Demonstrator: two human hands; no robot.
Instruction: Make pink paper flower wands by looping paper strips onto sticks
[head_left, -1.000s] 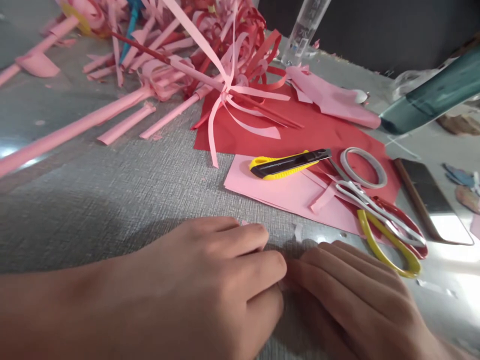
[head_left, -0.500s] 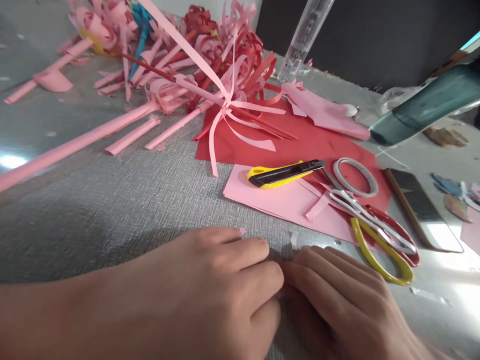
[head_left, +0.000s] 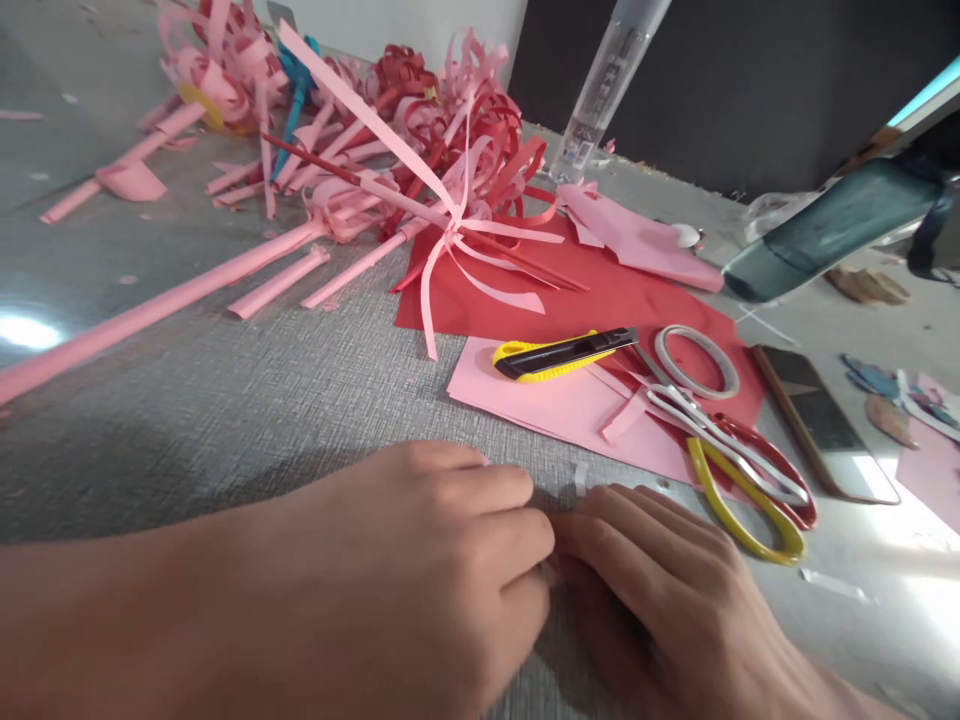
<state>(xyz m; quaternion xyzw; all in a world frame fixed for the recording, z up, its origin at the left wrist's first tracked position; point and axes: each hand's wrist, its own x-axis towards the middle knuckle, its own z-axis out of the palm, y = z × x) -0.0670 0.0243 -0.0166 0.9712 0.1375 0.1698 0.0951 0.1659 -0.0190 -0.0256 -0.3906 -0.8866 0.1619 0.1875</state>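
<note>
Pressing fingertip to fingertip low on the grey counter, the left hand and right hand hide whatever lies between them, so whether either grip is closed on anything cannot be told; the nearest thing is a small white scrap just beyond the fingers. Both hands lie palm down, knuckles up, fingers curled inward and meeting at the tips. Farther back on the counter lie pink paper on a red sheet, a yellow knife, a tape ring, scissors, a phone and a heap of paper flowers.
</note>
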